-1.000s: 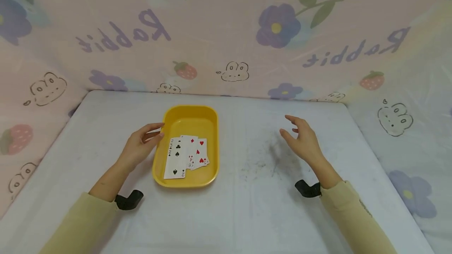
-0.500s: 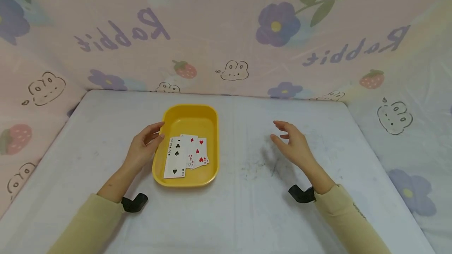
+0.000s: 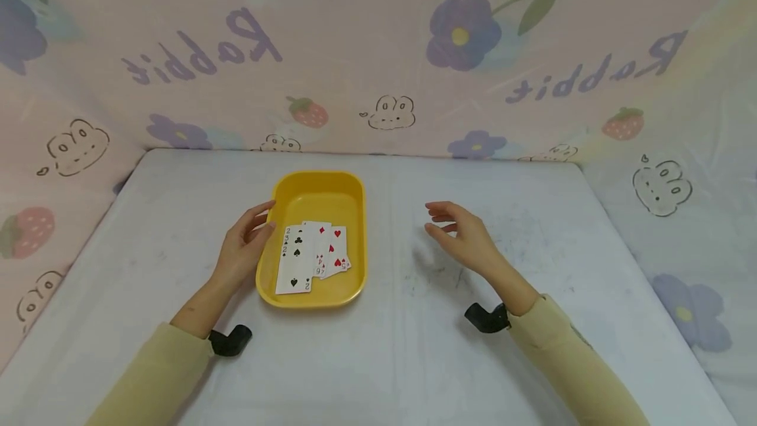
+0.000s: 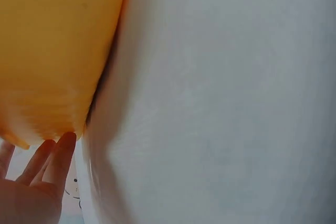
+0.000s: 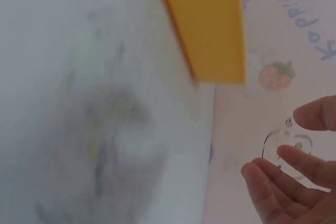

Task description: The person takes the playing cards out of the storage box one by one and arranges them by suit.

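Observation:
A yellow plastic tray (image 3: pixel 269 294) stands on the white table, left of the middle in the head view. Several playing cards (image 3: pixel 294 261) lie face up inside it, overlapping, with a two of spades at the left and red cards at the right. My left hand (image 3: pixel 241 245) is at the tray's left side; in the left wrist view its fingertips (image 4: pixel 65 142) touch the outer wall of the tray. My right hand (image 3: pixel 467 238) hovers above the table to the right of the tray, apart from it, with fingers loosely bent and nothing between them.
The white table (image 3: pixel 378 360) has dark smudges under and around my right hand. A patterned cloth (image 3: pixel 355 45) with flowers, strawberries and rabbits rises along the back and sides. Black wrist mounts (image 3: pixel 487 317) sit at both cuffs.
My right hand has moved left across the table toward the tray. My left hand has shifted slightly at the tray's left side. Tray and cards keep their places.

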Motion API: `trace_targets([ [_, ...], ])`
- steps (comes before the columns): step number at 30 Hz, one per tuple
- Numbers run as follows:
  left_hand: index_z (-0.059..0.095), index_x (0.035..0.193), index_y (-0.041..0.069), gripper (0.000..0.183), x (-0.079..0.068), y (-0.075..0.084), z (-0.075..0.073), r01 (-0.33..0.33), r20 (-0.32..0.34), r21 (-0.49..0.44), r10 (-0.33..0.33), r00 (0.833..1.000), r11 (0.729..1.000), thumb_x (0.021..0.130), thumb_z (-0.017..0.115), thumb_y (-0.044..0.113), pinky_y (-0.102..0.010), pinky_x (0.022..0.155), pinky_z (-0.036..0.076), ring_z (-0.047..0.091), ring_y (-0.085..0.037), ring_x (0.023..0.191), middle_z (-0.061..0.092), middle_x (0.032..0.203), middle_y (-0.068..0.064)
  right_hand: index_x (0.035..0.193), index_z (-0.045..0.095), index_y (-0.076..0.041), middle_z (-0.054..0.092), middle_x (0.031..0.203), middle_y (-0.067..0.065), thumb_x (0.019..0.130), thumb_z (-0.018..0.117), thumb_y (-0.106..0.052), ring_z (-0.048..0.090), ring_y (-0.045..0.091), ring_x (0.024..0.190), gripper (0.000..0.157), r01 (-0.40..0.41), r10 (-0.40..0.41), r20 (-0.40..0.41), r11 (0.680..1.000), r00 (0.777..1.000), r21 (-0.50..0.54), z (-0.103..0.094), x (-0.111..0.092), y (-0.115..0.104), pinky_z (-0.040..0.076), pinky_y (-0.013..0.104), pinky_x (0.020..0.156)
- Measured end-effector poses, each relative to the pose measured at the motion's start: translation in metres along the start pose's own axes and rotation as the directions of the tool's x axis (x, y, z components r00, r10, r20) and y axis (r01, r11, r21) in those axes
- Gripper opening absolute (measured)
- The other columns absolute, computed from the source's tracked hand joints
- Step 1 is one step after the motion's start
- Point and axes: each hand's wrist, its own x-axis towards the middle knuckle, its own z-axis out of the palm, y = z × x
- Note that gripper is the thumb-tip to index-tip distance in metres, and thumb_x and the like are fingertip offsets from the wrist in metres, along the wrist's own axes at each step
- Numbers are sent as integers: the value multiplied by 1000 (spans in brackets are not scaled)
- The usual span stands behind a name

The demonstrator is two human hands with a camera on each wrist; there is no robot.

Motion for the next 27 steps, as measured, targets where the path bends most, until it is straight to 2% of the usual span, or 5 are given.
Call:
trace_targets([
  [9, 41, 146, 25, 46, 1, -1, 5, 43, -19, -26, -44, 999, 999, 101, 48, 28, -6, 78, 45, 55, -34, 118, 46, 141, -18, 123, 61, -12, 66, 119, 8, 94, 60, -22, 63, 22, 105, 31, -69, 59, 143, 995, 988, 68, 10, 29, -38, 53, 38, 88],
  [14, 42, 146, 25, 45, 0, -1, 3, 42, -31, -18, -43, 999, 999, 101, 48, 29, -6, 78, 45, 56, -34, 116, 47, 140, -18, 119, 64, -10, 67, 115, 9, 94, 59, -22, 65, 24, 95, 28, -115, 85, 220, 985, 972, 129, 20, 46, -58, 54, 35, 82],
  [17, 41, 146, 26, 46, -2, -1, 2, 53, -20, -14, -53, 998, 998, 101, 48, 29, -6, 78, 46, 55, -34, 117, 46, 141, -18, 119, 64, -6, 67, 116, 10, 95, 58, -22, 65, 25, 93, 29, -142, 100, 247, 977, 964, 156, 26, 55, -69, 55, 36, 83],
  [23, 40, 146, 27, 46, -3, 0, 2, 60, -15, -4, -60, 998, 998, 101, 47, 30, -6, 79, 45, 55, -34, 118, 45, 142, -17, 119, 64, -5, 66, 118, 11, 94, 58, -22, 63, 29, 101, 31, -227, 155, 332, 956, 930, 188, 39, 73, -84, 53, 37, 90],
  [27, 41, 146, 27, 46, 0, -1, 3, 53, -26, -28, -53, 998, 998, 101, 48, 31, -6, 78, 45, 55, -34, 117, 46, 141, -17, 122, 62, -2, 65, 120, 14, 95, 57, -22, 62, 31, 105, 34, -250, 162, 393, 951, 905, 184, 48, 84, -91, 54, 33, 88],
])
